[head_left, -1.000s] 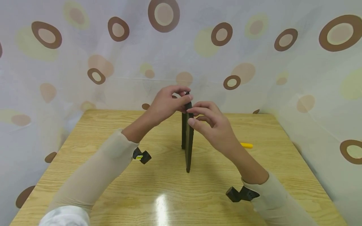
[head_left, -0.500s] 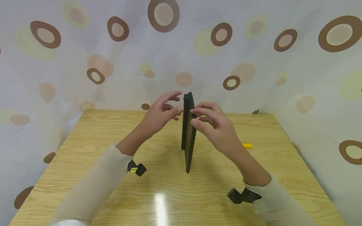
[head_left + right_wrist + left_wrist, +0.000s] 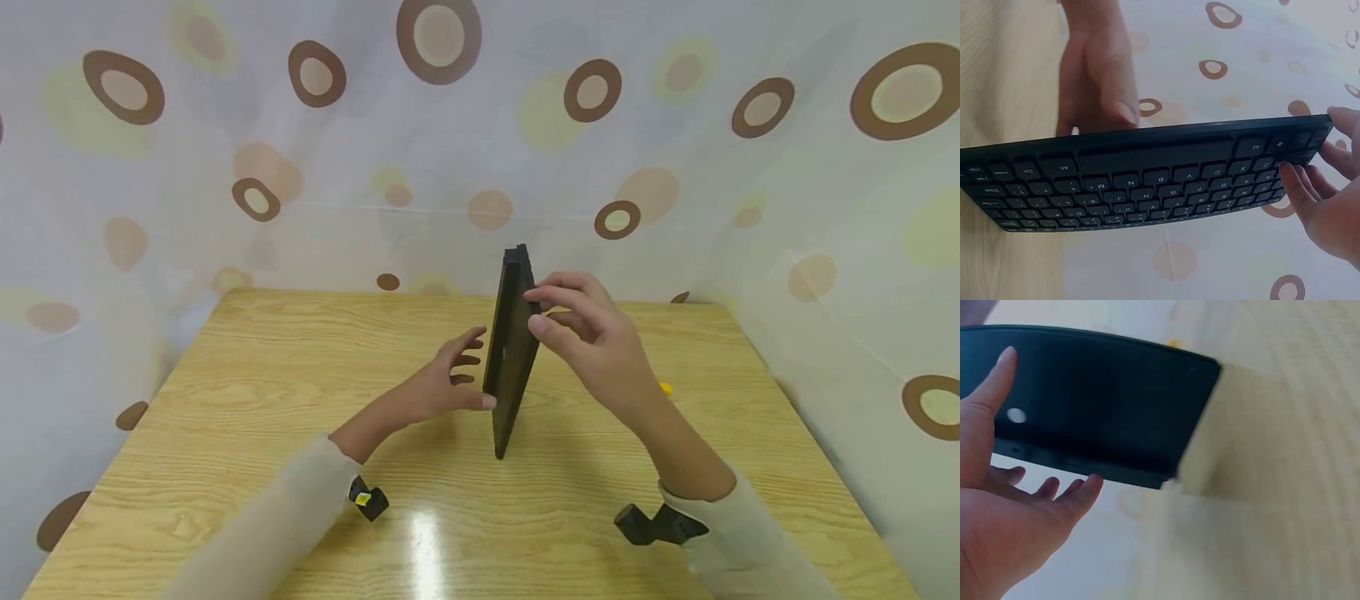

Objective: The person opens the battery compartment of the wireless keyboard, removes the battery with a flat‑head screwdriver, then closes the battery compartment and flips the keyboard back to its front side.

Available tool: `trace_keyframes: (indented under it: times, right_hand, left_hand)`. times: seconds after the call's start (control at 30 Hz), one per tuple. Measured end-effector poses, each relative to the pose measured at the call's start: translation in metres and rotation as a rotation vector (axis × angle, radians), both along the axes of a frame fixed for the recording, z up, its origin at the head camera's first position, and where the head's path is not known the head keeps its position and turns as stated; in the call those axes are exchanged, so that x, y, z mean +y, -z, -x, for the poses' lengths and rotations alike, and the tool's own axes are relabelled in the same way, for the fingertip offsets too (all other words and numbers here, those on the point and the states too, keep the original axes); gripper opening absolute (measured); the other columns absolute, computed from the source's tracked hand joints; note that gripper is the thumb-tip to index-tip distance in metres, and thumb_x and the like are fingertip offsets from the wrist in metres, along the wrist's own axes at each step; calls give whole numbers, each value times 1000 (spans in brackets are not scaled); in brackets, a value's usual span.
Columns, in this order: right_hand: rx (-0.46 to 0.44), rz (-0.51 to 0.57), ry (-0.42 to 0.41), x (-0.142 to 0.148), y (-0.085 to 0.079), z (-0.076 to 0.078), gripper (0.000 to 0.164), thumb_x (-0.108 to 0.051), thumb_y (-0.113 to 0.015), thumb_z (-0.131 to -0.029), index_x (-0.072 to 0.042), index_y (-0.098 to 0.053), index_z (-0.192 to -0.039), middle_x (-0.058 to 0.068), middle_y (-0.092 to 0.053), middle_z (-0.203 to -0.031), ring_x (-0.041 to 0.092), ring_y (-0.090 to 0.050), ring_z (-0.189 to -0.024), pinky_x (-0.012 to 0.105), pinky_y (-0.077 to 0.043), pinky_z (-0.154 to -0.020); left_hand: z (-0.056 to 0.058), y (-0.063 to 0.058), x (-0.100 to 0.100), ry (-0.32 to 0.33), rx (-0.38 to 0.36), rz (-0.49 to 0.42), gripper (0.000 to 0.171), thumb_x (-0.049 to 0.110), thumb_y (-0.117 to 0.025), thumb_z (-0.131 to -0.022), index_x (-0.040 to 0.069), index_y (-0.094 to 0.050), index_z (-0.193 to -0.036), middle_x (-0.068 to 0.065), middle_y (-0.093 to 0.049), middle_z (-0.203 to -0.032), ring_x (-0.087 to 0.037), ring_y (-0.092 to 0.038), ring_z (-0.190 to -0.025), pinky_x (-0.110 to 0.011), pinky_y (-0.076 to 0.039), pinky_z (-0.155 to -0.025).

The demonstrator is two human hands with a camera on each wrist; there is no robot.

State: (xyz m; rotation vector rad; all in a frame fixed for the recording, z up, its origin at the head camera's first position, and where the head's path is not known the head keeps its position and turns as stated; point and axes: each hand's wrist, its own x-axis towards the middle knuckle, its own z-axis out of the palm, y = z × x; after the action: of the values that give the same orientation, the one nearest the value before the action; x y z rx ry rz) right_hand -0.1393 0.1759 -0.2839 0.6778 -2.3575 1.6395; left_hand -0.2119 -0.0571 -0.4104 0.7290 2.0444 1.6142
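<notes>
A black keyboard [image 3: 517, 354] stands on one short end on the table, leaning slightly to the right at its top. Its keys [image 3: 1160, 178] show in the right wrist view, and the smooth back [image 3: 1110, 387] with a small pale round spot appears in the left wrist view. My right hand [image 3: 592, 342] holds the upper end between thumb and fingers. Lower down, on the back side, my left hand [image 3: 438, 387] is spread beside the keyboard, thumb in front and fingers near the long edge. Whether the left fingertips touch it I cannot tell.
The wooden table [image 3: 315, 367] has a patterned cloth [image 3: 337, 142] behind it and at both sides. A small yellow object [image 3: 666, 388] lies beyond my right forearm, mostly hidden. Each sleeve bears a black wrist camera [image 3: 652, 525].
My left hand has let go of the keyboard's top and moved down along its back side. The keyboard's top has tilted to the right with my right hand still on it.
</notes>
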Motion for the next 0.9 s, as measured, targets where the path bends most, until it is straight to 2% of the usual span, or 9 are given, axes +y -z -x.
trace_keyframes:
  times: [0.17, 0.43, 0.67, 0.8, 0.9]
  right_hand:
    - [-5, 2, 13, 6, 1, -1, 27, -13, -63, -100, -8, -68, -126, -3, -49, -136, 17, -65, -110, 21, -53, -92]
    - [-9, 7, 40, 15, 1, -2, 27, -13, -62, -101, -6, -68, -126, -3, -50, -136, 17, -61, -115, 19, -52, -93]
    - [-13, -7, 71, 25, 1, -5, 28, -14, -61, -101, -7, -67, -128, -3, -50, -138, 15, -59, -117, 18, -51, -95]
    - [-6, -10, 92, 32, 3, -6, 29, -15, -61, -102, -7, -66, -129, -2, -51, -138, 15, -57, -119, 18, -51, -95]
    - [-14, -13, 112, 36, 5, -6, 29, -16, -60, -102, -7, -66, -129, -2, -51, -138, 14, -56, -120, 17, -50, -95]
  left_hand:
    - [-2, 19, 7, 28, -27, 18, 109, 23, -84, -85, 27, -7, -163, -9, -11, -165, -31, -20, -152, -50, -27, -121]
    - [-2, 36, 14, 27, -63, 7, 107, 22, -84, -85, 30, -10, -162, -7, -13, -164, -30, -17, -154, -49, -25, -123]
    - [-3, 44, 23, 8, -65, -9, 111, 17, -87, -81, 28, -10, -161, -8, -10, -164, -28, -13, -154, -48, -22, -124]
    - [-4, 47, 30, -8, -60, -14, 118, 14, -90, -76, 28, -8, -160, -8, -9, -163, -28, -19, -152, -46, -26, -123]
    - [-5, 49, 33, -23, -29, 7, 124, 17, -93, -72, 25, -8, -161, -10, -8, -162, -30, -22, -150, -46, -28, -122]
